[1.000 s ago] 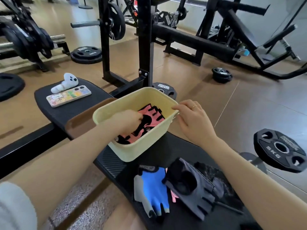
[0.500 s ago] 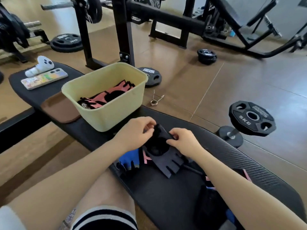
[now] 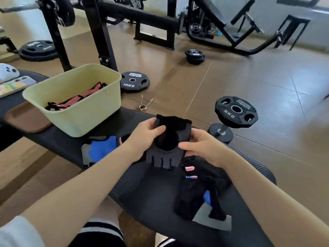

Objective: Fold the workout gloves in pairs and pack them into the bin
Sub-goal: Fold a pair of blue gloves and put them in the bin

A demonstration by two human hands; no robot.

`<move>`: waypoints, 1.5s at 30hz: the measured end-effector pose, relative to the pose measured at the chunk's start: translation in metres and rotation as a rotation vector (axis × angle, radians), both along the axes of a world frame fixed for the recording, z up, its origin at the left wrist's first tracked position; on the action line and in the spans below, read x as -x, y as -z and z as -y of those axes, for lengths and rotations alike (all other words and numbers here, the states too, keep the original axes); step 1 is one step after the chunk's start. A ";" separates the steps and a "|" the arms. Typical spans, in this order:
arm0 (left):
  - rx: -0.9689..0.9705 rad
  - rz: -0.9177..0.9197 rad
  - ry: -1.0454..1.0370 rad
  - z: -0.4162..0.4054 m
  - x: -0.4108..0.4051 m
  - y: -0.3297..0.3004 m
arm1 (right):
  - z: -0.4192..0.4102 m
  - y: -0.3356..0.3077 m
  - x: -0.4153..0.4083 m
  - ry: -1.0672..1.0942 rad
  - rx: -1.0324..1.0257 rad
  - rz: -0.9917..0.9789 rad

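Gloves: a grey and black glove [image 3: 164, 148] is held above the black tabletop [image 3: 142, 193], the left hand [image 3: 144, 138] and the right hand [image 3: 203, 148] each with a grip closed on one side. A blue glove [image 3: 101, 150] lies beside the yellow bin [image 3: 80, 111], which holds pink gloves [image 3: 80, 99]. Dark gloves [image 3: 199, 193] lie nearer the person.

A gym with a brown tiled floor [image 3: 249, 82] and pale walls. Beyond the black padded worktop [image 3: 151, 189] stands a black rack [image 3: 99, 32]; weight plates [image 3: 134, 82] and a spring collar [image 3: 145, 104] lie on the floor beside it.
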State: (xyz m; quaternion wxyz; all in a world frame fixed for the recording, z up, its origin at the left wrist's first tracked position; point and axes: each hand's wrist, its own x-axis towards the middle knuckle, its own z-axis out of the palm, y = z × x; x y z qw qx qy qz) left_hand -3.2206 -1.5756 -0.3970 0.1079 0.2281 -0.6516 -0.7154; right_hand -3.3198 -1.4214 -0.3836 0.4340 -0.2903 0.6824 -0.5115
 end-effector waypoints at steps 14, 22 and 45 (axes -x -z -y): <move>1.043 0.477 0.704 -0.034 0.014 0.020 | -0.097 0.066 0.027 -0.100 -0.611 -0.978; 1.279 0.473 0.614 -0.036 0.004 0.045 | -0.093 0.068 0.040 -0.040 -0.649 -0.967; 1.230 0.173 0.588 -0.049 -0.047 0.086 | -0.065 0.038 -0.014 -0.340 -0.482 -0.739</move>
